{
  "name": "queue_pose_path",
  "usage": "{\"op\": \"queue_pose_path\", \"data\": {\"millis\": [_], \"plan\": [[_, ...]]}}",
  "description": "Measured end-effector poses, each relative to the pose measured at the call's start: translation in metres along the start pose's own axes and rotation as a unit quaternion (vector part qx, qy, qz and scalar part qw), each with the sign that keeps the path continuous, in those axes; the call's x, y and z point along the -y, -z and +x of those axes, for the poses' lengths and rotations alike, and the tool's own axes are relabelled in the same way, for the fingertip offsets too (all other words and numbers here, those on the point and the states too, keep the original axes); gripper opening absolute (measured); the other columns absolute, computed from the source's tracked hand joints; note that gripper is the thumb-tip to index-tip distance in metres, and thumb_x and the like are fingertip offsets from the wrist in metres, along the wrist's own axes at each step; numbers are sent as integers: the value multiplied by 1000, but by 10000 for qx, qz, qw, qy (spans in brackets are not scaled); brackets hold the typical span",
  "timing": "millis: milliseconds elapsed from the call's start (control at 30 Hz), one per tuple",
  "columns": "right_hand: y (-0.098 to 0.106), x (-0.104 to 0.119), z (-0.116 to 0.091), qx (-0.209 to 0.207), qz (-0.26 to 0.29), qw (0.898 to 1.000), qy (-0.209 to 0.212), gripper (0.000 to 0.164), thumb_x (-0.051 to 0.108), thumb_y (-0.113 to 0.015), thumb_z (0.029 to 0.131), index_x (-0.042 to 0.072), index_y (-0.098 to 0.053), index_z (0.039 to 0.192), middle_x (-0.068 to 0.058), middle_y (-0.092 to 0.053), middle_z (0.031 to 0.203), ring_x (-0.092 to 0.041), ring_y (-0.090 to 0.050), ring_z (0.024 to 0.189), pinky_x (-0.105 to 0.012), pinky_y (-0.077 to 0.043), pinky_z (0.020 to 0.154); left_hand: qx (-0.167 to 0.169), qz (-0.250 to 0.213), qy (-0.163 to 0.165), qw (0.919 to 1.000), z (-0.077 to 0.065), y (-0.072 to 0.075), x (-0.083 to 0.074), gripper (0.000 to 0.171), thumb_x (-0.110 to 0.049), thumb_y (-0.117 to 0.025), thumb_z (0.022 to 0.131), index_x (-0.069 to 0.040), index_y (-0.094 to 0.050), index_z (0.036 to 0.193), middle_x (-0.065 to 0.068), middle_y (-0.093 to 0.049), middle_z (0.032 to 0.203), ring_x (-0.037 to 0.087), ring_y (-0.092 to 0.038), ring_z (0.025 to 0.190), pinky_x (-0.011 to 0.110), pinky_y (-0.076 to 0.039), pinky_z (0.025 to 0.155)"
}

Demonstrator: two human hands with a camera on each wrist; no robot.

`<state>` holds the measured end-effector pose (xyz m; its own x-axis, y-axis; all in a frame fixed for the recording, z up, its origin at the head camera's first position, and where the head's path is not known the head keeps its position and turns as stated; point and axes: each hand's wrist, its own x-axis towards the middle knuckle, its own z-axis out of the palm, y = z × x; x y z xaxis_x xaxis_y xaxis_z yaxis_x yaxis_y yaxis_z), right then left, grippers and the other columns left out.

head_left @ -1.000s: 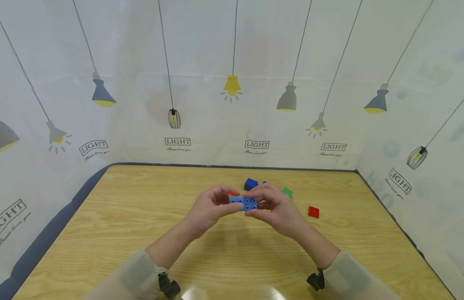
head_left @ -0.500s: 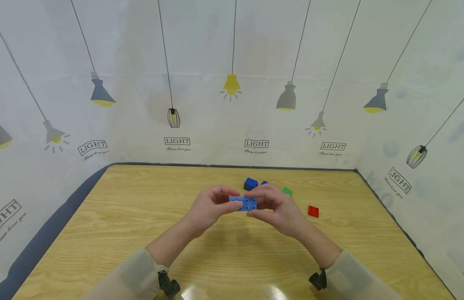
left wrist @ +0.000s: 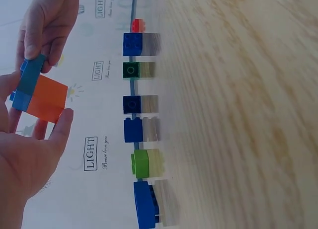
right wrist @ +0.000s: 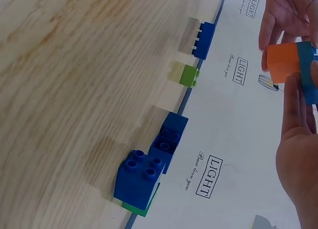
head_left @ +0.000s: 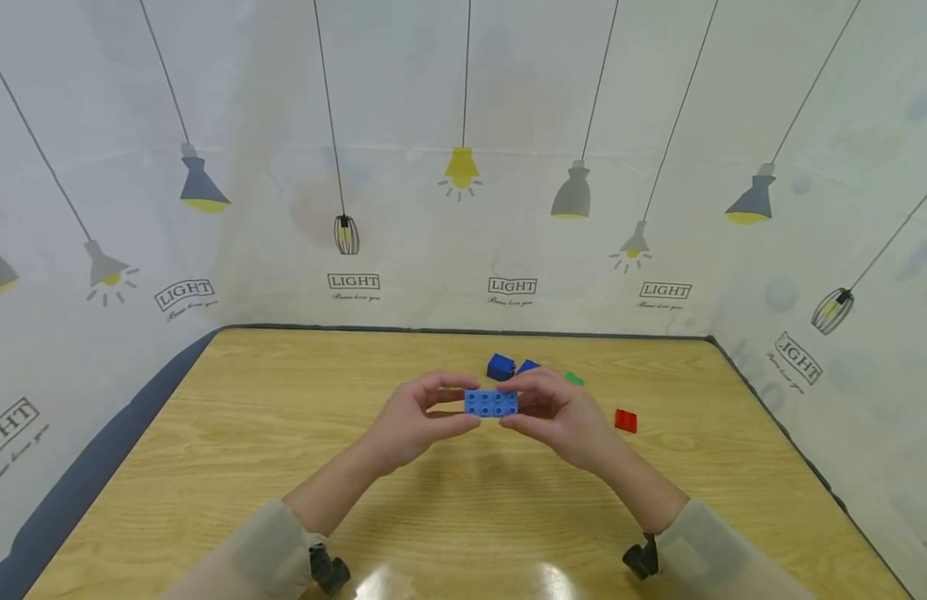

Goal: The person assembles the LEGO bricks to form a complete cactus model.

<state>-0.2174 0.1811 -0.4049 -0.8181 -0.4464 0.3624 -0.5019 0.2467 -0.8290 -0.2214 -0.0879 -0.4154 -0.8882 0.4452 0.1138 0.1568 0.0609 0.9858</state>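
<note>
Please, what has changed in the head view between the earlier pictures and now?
The left hand moved its thumb down off the studs of the light blue brick, so all eight studs show. This brick shifted slightly right. The orange brick, partly visible at first, is now hidden in the head view. The right hand still grips; the red brick stayed in place.

We see a table (head_left: 283, 400) with a pale wood grain, edged along its far side by a dark border (head_left: 343, 329). Near that side we find one blue brick (head_left: 501, 367) just beside a second blue brick (head_left: 528, 366), partly hidden. Further right lies a green piece (head_left: 574, 378); nearer us, well apart, a red piece (head_left: 626, 420). From the right wrist we spot a lime-green brick (right wrist: 189, 76) near a long blue brick (right wrist: 204, 40).
</note>
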Motion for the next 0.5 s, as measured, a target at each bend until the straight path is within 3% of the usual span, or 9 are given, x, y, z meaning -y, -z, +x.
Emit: {"op": "queue_pose_path", "data": {"millis": [267,500], "plan": [[2,-1,-1,77,52,9992,-395,37,7,-83,97,11,-76,133,-13,-69,122,-17,-78,98,-27,-67,84,-95,188,-197,9996,-1,3,6,41,-18,-82,101,-14,-73,140,11,-69,143,32,-67,135,39,-64,105],[2,-8,-3,432,166,9925,-1130,39,21,-82,101,15,-74,139,-14,-70,132,-23,-78,105,-26,-66,88,-100,383,262,9989,-4,5,10,38,-24,-84,100,-18,-76,136,5,-70,146,34,-69,135,42,-65,104]]}}
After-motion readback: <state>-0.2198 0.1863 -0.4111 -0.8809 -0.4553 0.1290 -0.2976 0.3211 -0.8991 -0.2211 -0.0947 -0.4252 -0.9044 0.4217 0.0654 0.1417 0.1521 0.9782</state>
